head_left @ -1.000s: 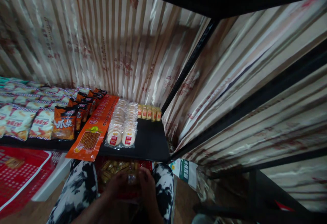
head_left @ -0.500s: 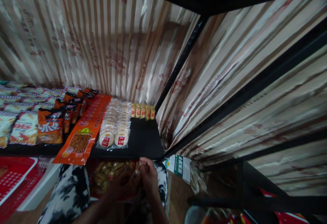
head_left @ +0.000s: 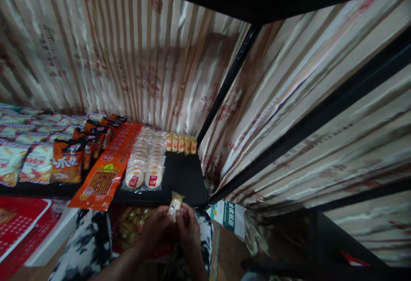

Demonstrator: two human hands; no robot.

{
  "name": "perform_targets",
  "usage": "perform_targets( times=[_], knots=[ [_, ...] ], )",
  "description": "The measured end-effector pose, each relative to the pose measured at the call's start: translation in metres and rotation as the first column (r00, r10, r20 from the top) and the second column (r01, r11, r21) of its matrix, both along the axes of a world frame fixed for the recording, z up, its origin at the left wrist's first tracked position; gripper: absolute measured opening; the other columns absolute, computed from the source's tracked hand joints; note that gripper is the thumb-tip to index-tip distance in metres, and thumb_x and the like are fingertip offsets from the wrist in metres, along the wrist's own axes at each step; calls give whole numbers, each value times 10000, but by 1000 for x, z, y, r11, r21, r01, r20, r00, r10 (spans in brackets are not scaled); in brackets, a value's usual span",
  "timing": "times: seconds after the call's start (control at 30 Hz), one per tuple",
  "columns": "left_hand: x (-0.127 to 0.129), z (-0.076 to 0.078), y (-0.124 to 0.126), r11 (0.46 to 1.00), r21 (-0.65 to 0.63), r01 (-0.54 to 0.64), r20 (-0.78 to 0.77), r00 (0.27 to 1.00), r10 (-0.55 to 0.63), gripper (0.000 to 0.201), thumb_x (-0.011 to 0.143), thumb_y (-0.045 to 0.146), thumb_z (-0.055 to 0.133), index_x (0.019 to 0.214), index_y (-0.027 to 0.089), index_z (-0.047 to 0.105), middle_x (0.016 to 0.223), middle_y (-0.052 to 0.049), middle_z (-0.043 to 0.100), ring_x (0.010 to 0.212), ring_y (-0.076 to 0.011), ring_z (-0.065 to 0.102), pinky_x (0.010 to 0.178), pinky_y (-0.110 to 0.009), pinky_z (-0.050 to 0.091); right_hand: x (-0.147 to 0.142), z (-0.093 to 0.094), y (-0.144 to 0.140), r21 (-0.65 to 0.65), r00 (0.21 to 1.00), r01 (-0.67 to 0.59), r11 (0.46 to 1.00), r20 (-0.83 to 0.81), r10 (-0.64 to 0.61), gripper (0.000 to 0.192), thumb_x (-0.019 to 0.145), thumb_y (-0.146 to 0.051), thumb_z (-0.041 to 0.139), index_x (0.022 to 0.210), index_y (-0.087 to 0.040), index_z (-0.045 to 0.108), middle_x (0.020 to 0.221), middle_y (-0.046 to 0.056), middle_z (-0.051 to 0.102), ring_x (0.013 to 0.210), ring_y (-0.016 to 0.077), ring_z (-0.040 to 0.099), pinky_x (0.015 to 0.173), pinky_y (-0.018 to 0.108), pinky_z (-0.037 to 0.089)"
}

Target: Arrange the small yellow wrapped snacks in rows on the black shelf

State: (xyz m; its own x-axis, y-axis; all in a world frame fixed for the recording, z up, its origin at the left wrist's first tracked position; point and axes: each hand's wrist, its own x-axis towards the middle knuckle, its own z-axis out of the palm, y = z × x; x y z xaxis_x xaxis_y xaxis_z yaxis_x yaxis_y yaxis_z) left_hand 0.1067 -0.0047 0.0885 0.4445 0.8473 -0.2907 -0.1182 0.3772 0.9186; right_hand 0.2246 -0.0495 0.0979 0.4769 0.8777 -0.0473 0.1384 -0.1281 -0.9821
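Between the fingers of my left hand (head_left: pixel 158 223) and my right hand (head_left: pixel 189 225) is a small wrapped snack (head_left: pixel 175 206), pale gold in clear film. Both hands are closed on it, just in front of the black shelf's (head_left: pixel 183 172) front edge. Below and to the left, a red basket holds several similar gold-wrapped snacks (head_left: pixel 130 229), partly covered by my left arm. On the shelf, a short row of small gold-wrapped snacks (head_left: pixel 181 143) stands upright at the back right corner. Two rows of round white crackers (head_left: pixel 154 178) in clear wrap lie to their left.
Left of the crackers are a long orange snack packet (head_left: pixel 102 182) jutting past the shelf edge, orange-brown bags (head_left: pixel 67 161) and white chip bags (head_left: pixel 37 163). Black posts (head_left: pixel 224 88) frame the striped curtain (head_left: pixel 147 58). A red perforated basket (head_left: pixel 16 229) sits lower left.
Both hands have risen from over the basket toward the shelf edge, and the wrapped snack now shows clearly between them. The view has shifted slightly.
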Motion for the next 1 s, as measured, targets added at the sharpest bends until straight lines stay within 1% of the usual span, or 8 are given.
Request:
perform_targets(
  times=[0.07,0.13,0.23,0.4,0.57,0.7,0.87,1.0],
  knots=[
    [2,3,1,1000,20,0,37,999,-1,416,649,454,629,949,166,616,968,-95,702,927,-255,638,826,-338,489,0,2,1,-8,1000,-15,1000,-26,14,400,754,-431,550,1067,-184,572,961,90,698,864,220,668,765,313,532],
    [4,7,2,1000,7,-5,25,1000,5,369,640,380,622,934,157,606,941,-90,706,895,-245,645,823,-335,487,-1,2,2,-9,998,-16,1000,-65,16,411,745,-421,553,1072,-171,558,957,93,694,840,218,670,749,317,536],
    [5,9,5,999,10,-43,4,999,43,360,651,346,592,952,148,597,974,-89,697,922,-234,636,833,-326,480,-1,-2,3,-28,997,-40,999,-68,38,451,724,-373,574,1122,-163,538,964,86,685,825,208,668,753,322,535],
    [10,9,10,984,-96,-148,4,989,149,366,602,288,636,917,133,532,811,-66,678,767,-184,639,694,-279,483,-2,-8,6,-25,994,-16,1000,-107,13,460,709,-333,579,1135,-167,534,948,77,690,800,201,668,740,330,539],
    [13,14,10,976,-170,-140,91,983,157,362,577,259,686,880,148,521,785,-37,671,680,-144,629,620,-240,466,-2,-10,10,-7,990,28,1000,-138,-28,477,701,-338,583,1145,-170,529,939,73,695,795,195,664,734,330,540],
    [14,18,8,974,-164,-154,103,980,173,331,570,228,697,853,144,549,778,-43,675,681,-135,625,620,-229,464,1,-12,11,1,991,13,1000,-133,-13,475,718,-336,583,1162,-179,520,951,66,701,794,186,667,726,317,538],
    [18,15,11,976,-144,-164,91,980,178,317,577,233,700,855,143,577,764,-42,680,657,-132,618,601,-224,453,4,-15,13,14,990,23,1000,-137,-21,438,721,-323,585,1134,-189,529,954,64,698,807,189,666,751,330,538],
    [23,15,14,976,-132,-175,57,981,184,305,564,213,696,842,143,592,724,-27,670,604,-113,591,560,-207,428,6,-11,15,13,989,56,998,-134,-54,437,700,-320,596,1110,-180,539,935,69,695,794,193,664,728,331,540]
  ],
)
